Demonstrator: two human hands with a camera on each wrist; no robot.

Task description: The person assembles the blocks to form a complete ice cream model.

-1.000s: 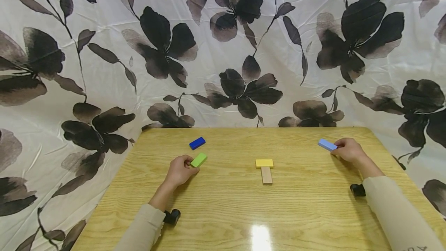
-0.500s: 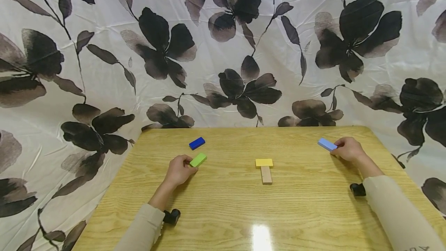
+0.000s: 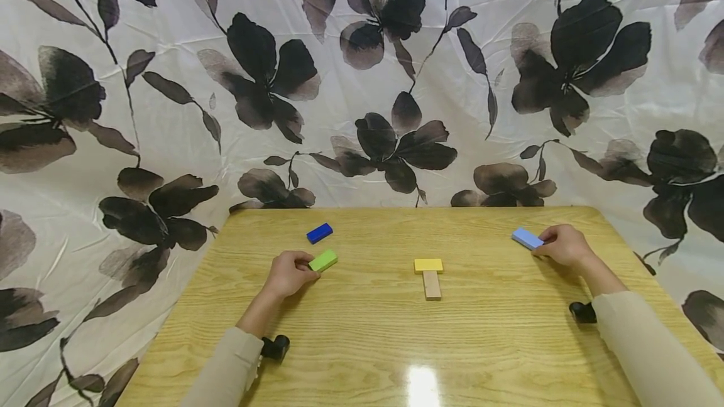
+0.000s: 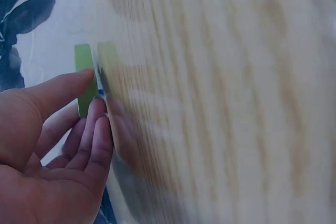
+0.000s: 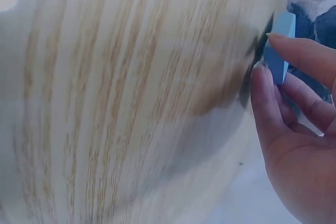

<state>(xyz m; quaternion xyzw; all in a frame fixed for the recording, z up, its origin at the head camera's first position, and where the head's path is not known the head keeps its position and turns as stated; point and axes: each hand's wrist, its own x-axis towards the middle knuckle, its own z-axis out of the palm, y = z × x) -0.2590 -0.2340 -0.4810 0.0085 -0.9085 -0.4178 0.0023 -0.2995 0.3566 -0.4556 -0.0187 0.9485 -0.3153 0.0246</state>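
Note:
My left hand [image 3: 290, 275] pinches a lime-green block [image 3: 323, 260] by its near left end, thumb on one side and fingers on the other. In the left wrist view the green block [image 4: 83, 77] stands out past the thumb, close over the tabletop. At the far right my right hand [image 3: 565, 245] pinches a light-blue block [image 3: 527, 238] by its right end. The right wrist view shows that block [image 5: 281, 45] between thumb and fingers, near the table surface. Just behind the green block lies a dark-blue block [image 3: 319, 233].
Near the middle of the wooden table [image 3: 362, 331], a yellow block [image 3: 428, 265] lies crosswise against the far end of a plain wood-coloured block [image 3: 432, 286], making a T. A floral curtain [image 3: 396, 80] hangs behind the table's far edge.
The light-blue block and my right hand have shifted slightly left and nearer. My left hand and the green block have barely moved, the block turning slightly. The other blocks stay put.

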